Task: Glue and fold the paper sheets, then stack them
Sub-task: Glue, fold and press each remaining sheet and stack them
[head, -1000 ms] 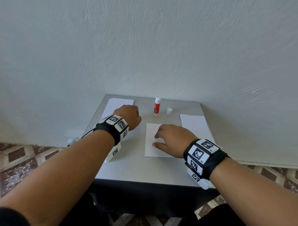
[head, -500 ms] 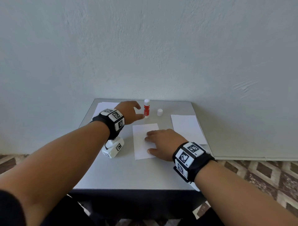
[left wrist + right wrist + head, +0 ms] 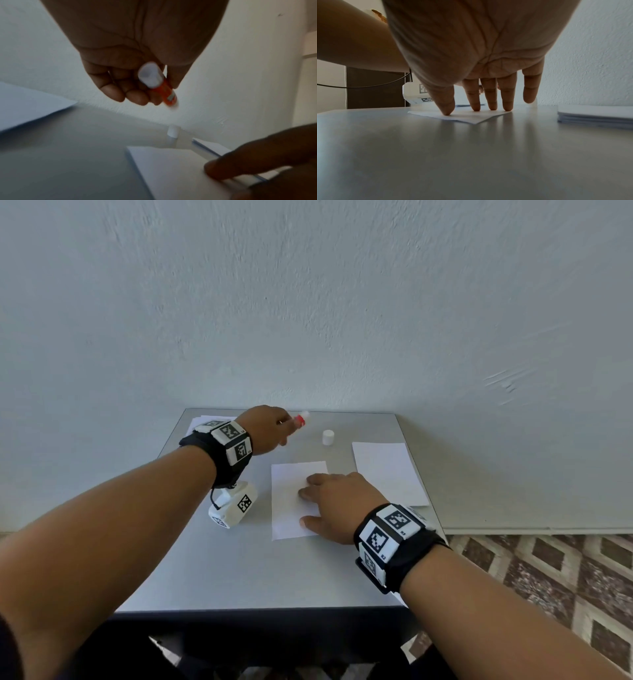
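We are gripping the red-and-white glue stick (image 3: pixel 157 83) in our left hand (image 3: pixel 265 429), lifted and tilted above the table's (image 3: pixel 246 570) far edge, its white cap (image 3: pixel 327 437) standing nearby. Our right hand (image 3: pixel 337 505), fingers straight, is pressing the plain white sheet (image 3: pixel 291 498) flat at the table's middle.

We see the left hand (image 3: pixel 265 429) at the far side of the grey worktop (image 3: pixel 239 570), curled round a red-and-white glue stick (image 3: pixel 301 419) that tilts toward the wall. Its white cap (image 3: pixel 327 437) stands apart — upright, just beyond the centre sheet (image 3: pixel 287 498). The right hand (image 3: pixel 337 506) rests on that sheet, fingers spread flat. Other paper lies far left (image 3: pixel 200 421) and right (image 3: pixel 387 470).
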